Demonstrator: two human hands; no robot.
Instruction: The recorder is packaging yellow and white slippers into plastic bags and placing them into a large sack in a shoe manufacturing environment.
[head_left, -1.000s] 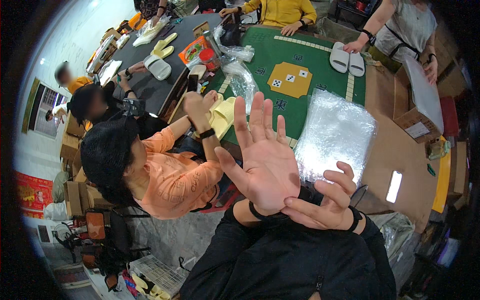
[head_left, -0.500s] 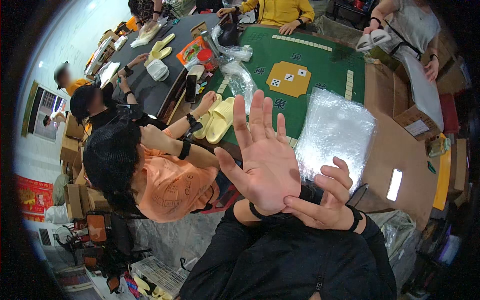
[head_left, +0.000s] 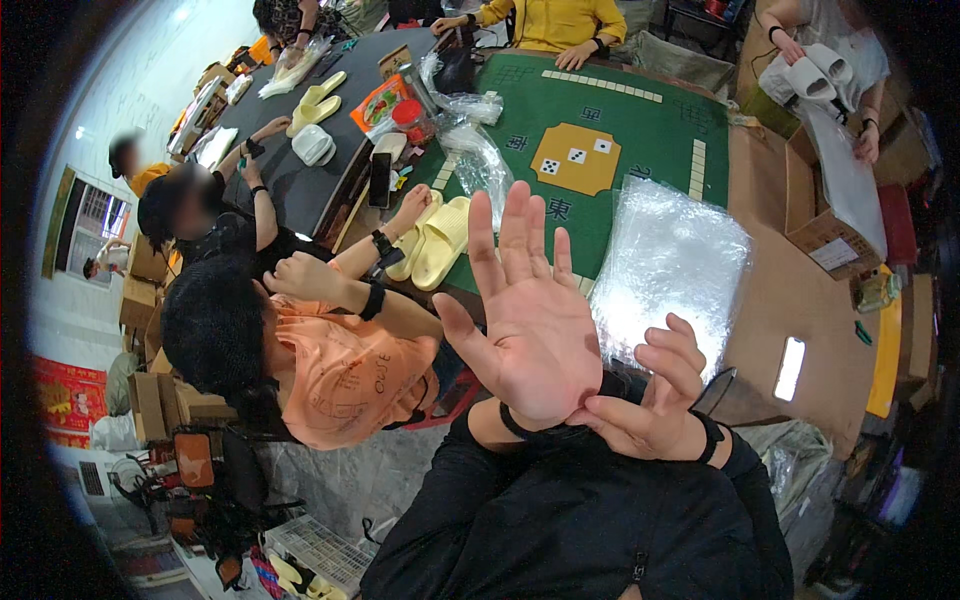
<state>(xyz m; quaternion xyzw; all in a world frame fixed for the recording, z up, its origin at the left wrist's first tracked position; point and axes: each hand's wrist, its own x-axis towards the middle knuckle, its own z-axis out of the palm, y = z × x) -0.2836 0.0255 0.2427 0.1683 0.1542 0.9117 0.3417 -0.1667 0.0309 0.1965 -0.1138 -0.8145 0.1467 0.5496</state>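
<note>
My left hand (head_left: 540, 350) is held up with its palm toward me, fingers stretched and spread, holding nothing. A black wristband (head_left: 515, 424) circles its wrist. At the little-finger side of that wrist, my right hand (head_left: 655, 405) has its thumb and index finger pinched on the band, while its other fingers curl loosely. The right wrist wears a black band (head_left: 712, 440) too. A dark object (head_left: 622, 386) shows partly behind my left wrist; its kind is hidden. Beyond my hands, a stack of clear plastic bags (head_left: 670, 270) lies on the table.
Pale yellow slippers (head_left: 440, 245) lie left of my hands on a green game mat (head_left: 660, 135). A bright-screened phone (head_left: 790, 368) rests on brown board at right. A person in orange (head_left: 350, 375) sits close on my left. Another person at right holds white slippers (head_left: 812, 78) over a cardboard box (head_left: 835, 240).
My hands stay nearly still, the right fingertips shifting slightly at the left wrist. The person at far right has moved the white slippers rightward. The orange-shirted neighbour's raised hand has shifted slightly.
</note>
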